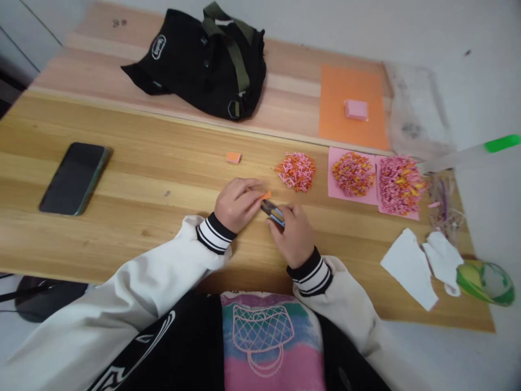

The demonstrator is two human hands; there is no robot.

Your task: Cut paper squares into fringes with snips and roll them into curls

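My left hand [239, 204] pinches a small orange paper slip [266, 195] between thumb and fingers. Wrapped round a short dark tool with blue parts [273, 211] is my right hand [293, 234]. The tool's front end meets or nearly meets the slip; its exact kind is hard to make out. Beyond my left hand lies a small orange-and-pink block [233, 157], perhaps stacked paper. A loose heap of tiny pink and orange pieces [296, 171] is just past my right hand.
Two more heaps, one mixed [353, 174] and one mostly pink [401, 185], rest on pink sheets. Farther back are an orange sheet [334, 117] with a pink block [356, 110], and a black bag [191, 60]. A phone [74, 179] lies left; white tissues [411, 269] lie right.
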